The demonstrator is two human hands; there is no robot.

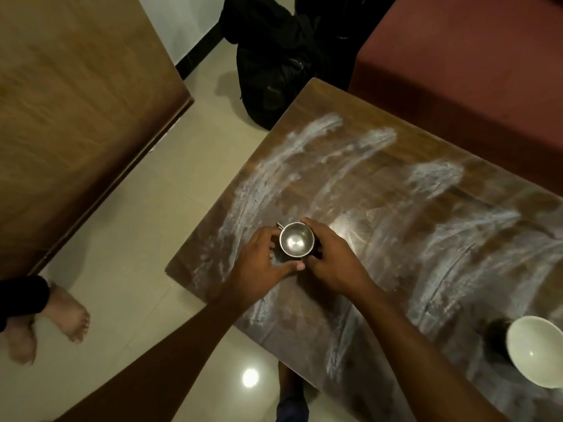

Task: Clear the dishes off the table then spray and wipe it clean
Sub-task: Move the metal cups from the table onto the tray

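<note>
Steel cup (296, 239) stands upright on the white-smeared counter (380, 193), left hand (262, 263) and right hand (332, 257) curled round its sides; white bowl (536, 350) well apart.

The cup (296, 240) I hold is shiny, smooth metal. My table (350, 166) is dark wood smeared with matt white streaks. At four o'clock, a glossy white bowl (536, 351).

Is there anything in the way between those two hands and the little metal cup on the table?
Nothing visible. The left hand and right hand are closed around the steel cup, one on each side. The white bowl sits well apart to the right.
</note>
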